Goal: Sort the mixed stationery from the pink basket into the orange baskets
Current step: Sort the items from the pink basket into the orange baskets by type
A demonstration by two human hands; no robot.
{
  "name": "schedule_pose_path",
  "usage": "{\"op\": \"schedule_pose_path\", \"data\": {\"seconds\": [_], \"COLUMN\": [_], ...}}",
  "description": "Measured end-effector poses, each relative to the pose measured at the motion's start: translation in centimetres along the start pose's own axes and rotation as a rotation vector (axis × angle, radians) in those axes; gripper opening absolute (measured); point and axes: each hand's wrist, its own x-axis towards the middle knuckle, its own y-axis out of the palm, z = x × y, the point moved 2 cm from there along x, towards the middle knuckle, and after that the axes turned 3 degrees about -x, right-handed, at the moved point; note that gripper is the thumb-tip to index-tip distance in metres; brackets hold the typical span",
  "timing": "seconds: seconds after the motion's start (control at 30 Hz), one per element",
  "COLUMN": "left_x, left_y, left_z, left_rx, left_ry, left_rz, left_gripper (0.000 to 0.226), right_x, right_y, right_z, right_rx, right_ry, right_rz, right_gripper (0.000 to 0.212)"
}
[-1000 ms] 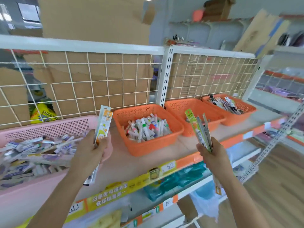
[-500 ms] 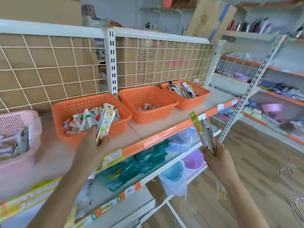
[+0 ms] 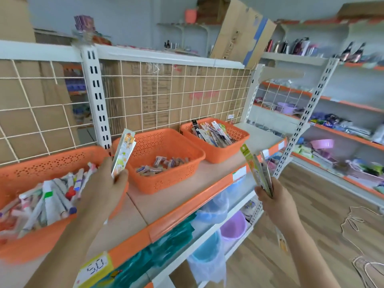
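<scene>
Head view: the left hand (image 3: 104, 188) is raised over the front part of the shelf (image 3: 207, 173). Its thumb and fingers pinch the lower part of a single flat packet (image 3: 123, 154), white with yellow print. The packet stands nearly upright, leaning slightly right, and its top end shows in front of the gap between the left orange basket (image 3: 52, 161) and the middle orange basket (image 3: 166, 183).

The right hand (image 3: 274, 196) is well apart from the left, out beyond the shelf's orange front edge. It is clamped round a bundle of packets (image 3: 257, 171) that fans upward, the foremost one with a green top.

The three baskets sit in a row on the shelf against the wire grid (image 3: 166, 96). The left one, just beside and partly behind the left hand, is filled with marker pens (image 3: 52, 196). The middle one holds a thin layer of small pieces (image 3: 162, 165), too blurred to tell apart. The far orange basket (image 3: 224, 154), the one nearest the right hand's bundle, holds long flat packets (image 3: 214, 133) like those in the hands.

A yellow price label (image 3: 97, 267) on the shelf edge reads 50.
</scene>
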Motion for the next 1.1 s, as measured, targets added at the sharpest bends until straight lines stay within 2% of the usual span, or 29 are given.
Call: {"op": "schedule_pose_path", "data": {"seconds": [0.07, 0.13, 0.27, 0.43, 0.67, 0.77, 0.87, 0.93, 1.0, 1.1], "left_x": [2.2, 4.0, 6.6, 9.2, 12.4, 14.2, 16.2, 17.5, 18.6, 20.0], "left_y": [1.2, 2.5, 4.9, 7.6, 12.2, 15.1, 18.5, 21.0, 23.7, 27.3], "left_z": [-0.7, -1.3, -2.0, -3.5, -5.1, -6.1, -8.6, -10.6, -12.2, -14.4], "left_rx": [-0.009, 0.003, 0.014, 0.067, 0.138, -0.023, -0.226, -0.400, -0.570, -0.634], "left_ry": [0.024, 0.044, 0.084, 0.080, -0.017, -0.115, -0.195, -0.285, -0.394, -0.439], "left_rz": [-0.004, 0.003, 0.060, 0.052, 0.014, 0.042, 0.045, 0.037, 0.056, 0.066], "left_gripper": [0.020, 0.017, 0.019, 0.019, 0.012, 0.010, 0.010, 0.011, 0.015, 0.027], "right_x": [2.7, 4.9, 8.1, 12.3, 21.2, 26.3, 30.8, 33.3, 35.4, 37.4], "right_y": [0.5, 1.1, 2.7, 3.8, 5.9, 6.9, 7.8, 8.6, 9.5, 10.9], "right_z": [0.6, 0.8, 0.6, -0.4, -1.7, -1.4, -0.3, 0.7, 2.0, 3.7], "right_rx": [-0.010, -0.020, -0.011, -0.023, -0.097, -0.067, 0.013, 0.068, 0.159, 0.323], "right_ry": [-0.010, -0.026, -0.032, -0.036, -0.084, -0.136, -0.217, -0.276, -0.306, -0.361], "right_rz": [-0.013, -0.017, 0.003, 0.007, -0.022, 0.005, 0.066, 0.109, 0.198, 0.342], "right_gripper": [0.016, 0.014, 0.029, 0.016, 0.016, 0.022, 0.011, 0.012, 0.012, 0.009]}}
